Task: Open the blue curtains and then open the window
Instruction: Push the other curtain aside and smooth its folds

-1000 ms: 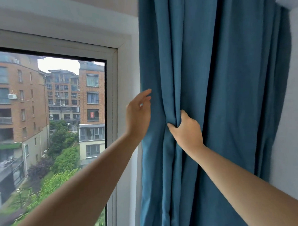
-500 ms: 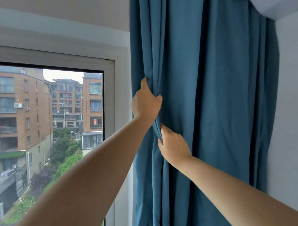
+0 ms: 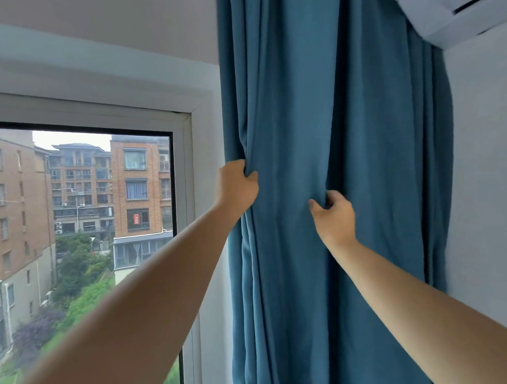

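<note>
Two bare forearms [image 3: 152,306] reach up and away from the person toward the corner of the room. The left hand [image 3: 236,186] has its fingers [image 3: 247,171] curled round the left edge of the blue curtain [image 3: 359,123], bunching the cloth in a tight grip. The right hand [image 3: 334,217], lower and off to the right of the left fingers, pinches a fold of the same curtain between thumb and curled fingers. The curtain hangs gathered in deep vertical pleats, running from the left fingers across to the grey wall [image 3: 484,181] beyond the right ones, and it hangs to one side of the glass. Above and right of the right fingers a white air conditioner [image 3: 456,8] juts from that wall. Left of the left fingers stands the white window frame [image 3: 187,171], then the window pane [image 3: 83,257]. Far outside are brick apartment blocks [image 3: 135,179] and green trees [image 3: 78,272].
</note>
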A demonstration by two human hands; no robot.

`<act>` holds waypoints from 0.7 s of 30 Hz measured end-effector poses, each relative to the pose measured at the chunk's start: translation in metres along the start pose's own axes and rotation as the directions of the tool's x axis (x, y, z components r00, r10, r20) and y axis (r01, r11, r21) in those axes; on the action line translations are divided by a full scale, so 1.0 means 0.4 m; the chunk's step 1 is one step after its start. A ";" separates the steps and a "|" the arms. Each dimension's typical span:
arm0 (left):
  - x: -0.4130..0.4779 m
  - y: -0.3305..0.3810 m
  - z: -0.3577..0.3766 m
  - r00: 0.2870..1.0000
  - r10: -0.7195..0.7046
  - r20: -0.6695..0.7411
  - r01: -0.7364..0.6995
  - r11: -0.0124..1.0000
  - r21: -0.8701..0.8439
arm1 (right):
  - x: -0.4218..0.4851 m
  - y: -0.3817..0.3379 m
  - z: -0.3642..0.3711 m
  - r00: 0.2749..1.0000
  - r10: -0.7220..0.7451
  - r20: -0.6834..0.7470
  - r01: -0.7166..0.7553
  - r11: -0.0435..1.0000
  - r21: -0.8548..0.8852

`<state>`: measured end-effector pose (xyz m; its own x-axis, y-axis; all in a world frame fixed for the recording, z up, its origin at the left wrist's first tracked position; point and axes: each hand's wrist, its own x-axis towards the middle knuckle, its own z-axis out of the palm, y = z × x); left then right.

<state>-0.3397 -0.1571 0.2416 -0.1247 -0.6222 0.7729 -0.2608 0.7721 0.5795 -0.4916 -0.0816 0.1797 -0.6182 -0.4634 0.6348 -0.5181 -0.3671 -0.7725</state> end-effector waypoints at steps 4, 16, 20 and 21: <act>0.019 -0.011 -0.002 0.997 -0.029 0.070 0.032 0.998 -0.045 | -0.019 -0.012 0.023 0.985 -0.143 0.091 0.149 0.987 -0.061; 0.024 -0.009 0.044 0.988 -0.066 0.140 0.076 0.995 -0.070 | -0.093 -0.003 0.056 0.908 -0.010 0.419 -0.027 0.996 0.083; 0.003 0.018 0.069 0.991 -0.006 0.137 0.014 0.998 -0.056 | -0.070 0.004 0.039 0.872 -0.010 0.489 -0.008 0.999 0.034; 0.001 0.025 0.076 0.993 -0.001 0.114 0.005 0.999 -0.036 | -0.061 0.007 0.035 0.863 -0.011 0.505 0.005 1.000 0.013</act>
<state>-0.3714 -0.1535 0.2398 -0.2330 -0.6339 0.7375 -0.2268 0.7729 0.5926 -0.4695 -0.0826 0.1619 -0.2291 -0.8035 0.5494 -0.5132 -0.3799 -0.7696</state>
